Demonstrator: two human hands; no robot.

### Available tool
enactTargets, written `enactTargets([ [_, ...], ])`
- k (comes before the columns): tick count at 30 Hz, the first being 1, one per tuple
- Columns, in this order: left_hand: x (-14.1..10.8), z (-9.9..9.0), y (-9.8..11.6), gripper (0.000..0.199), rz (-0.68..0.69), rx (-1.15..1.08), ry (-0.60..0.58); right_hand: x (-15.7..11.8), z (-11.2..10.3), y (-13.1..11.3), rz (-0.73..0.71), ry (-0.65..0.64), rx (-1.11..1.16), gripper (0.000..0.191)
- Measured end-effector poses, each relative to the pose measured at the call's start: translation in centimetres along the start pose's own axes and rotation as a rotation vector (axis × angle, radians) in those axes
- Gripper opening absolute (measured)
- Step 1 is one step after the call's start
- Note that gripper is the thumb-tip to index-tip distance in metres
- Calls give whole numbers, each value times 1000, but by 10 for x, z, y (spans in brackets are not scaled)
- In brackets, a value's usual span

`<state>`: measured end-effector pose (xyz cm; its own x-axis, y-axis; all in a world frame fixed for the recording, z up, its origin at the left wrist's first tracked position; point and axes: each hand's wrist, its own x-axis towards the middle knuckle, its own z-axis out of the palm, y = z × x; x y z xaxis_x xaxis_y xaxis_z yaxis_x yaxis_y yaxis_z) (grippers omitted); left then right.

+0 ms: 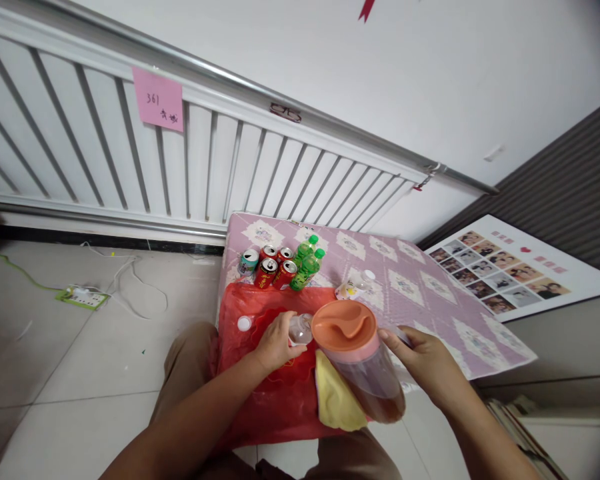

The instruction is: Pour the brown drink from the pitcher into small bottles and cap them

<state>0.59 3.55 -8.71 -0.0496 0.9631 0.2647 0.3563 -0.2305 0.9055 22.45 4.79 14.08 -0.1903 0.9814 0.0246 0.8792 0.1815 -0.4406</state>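
My left hand point(276, 343) is closed around a clear bottle point(300, 327) over the red covering point(240, 407). My right hand point(425, 357) grips the handle of a large clear pitcher point(375, 383) with an orange lid point(344, 325). The pitcher is tilted, its lid end close to the bottle mouth, and brownish liquid shows at its base. Beneath the pitcher lies a yellow cloth point(336, 397). A white cap point(244, 324) rests left of my left hand. Another bottle with a white cap point(356, 285) stands behind the pitcher.
Several opened cans point(267, 272) and green bottles point(307, 263) stand at the back left of the patterned table point(405, 283). Behind it runs a white radiator point(260, 170). A photo board point(510, 267) leans at the right. A green power strip point(83, 297) lies on the floor.
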Motion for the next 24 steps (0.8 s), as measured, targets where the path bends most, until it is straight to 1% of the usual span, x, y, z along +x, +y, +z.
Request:
enactTargets([
  [6,0,1,0,79,2,-19,17,0,-2,-5,-48,42,10,52],
  [10,-1,1,0,79,4,-13,19,0,-3,-7,-32,47,8,52],
  [19,-1,0,0,80,-8,-19,12,1,0,4,-1,-3,3,50],
  [24,-1,1,-1,80,-2,-26,17,1,0,5,4,-11,-6,52],
])
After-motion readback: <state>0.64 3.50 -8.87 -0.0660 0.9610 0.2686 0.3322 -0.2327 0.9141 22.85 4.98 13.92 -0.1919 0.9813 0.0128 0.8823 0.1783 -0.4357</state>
